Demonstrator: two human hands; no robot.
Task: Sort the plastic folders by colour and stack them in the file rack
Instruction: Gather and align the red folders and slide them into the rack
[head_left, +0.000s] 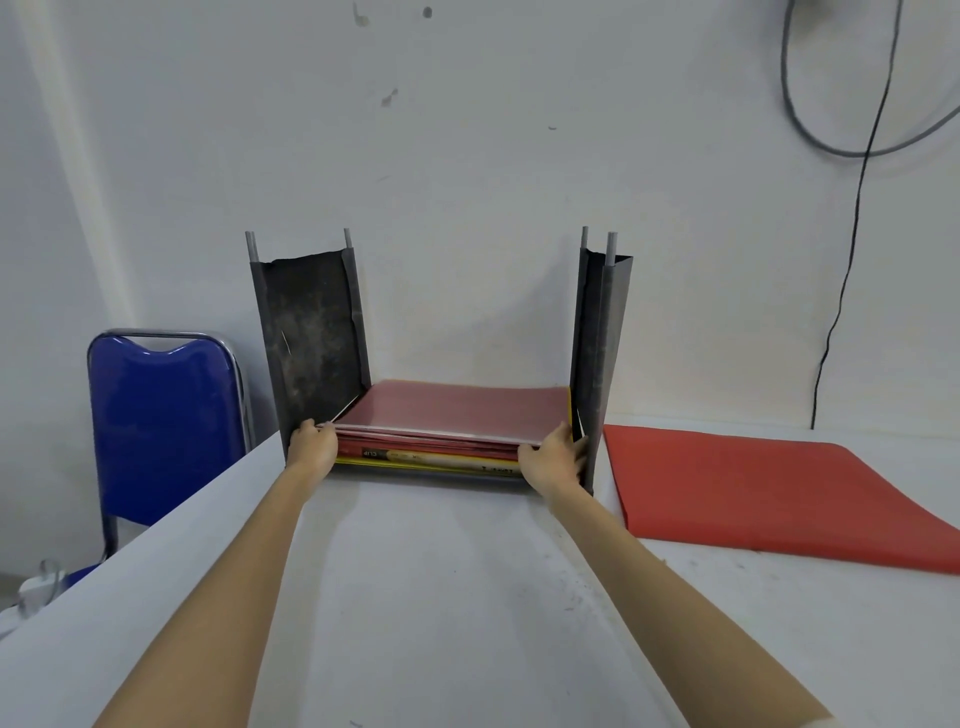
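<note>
Red folders (457, 410) gripped at both front corners by left hand (311, 447) and right hand (553, 460).

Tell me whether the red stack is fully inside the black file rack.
Nearly in: the red folder stack lies between the black file rack sides, with the left hand and right hand at its front corners.

White table (441, 597): dark file rack (311, 332) at far edge, red sheet (753, 493) flat just right of it.

A blue chair (166, 421) stands far left of the hands. Cables (852, 218) hang on the white wall (467, 156) up right.
</note>
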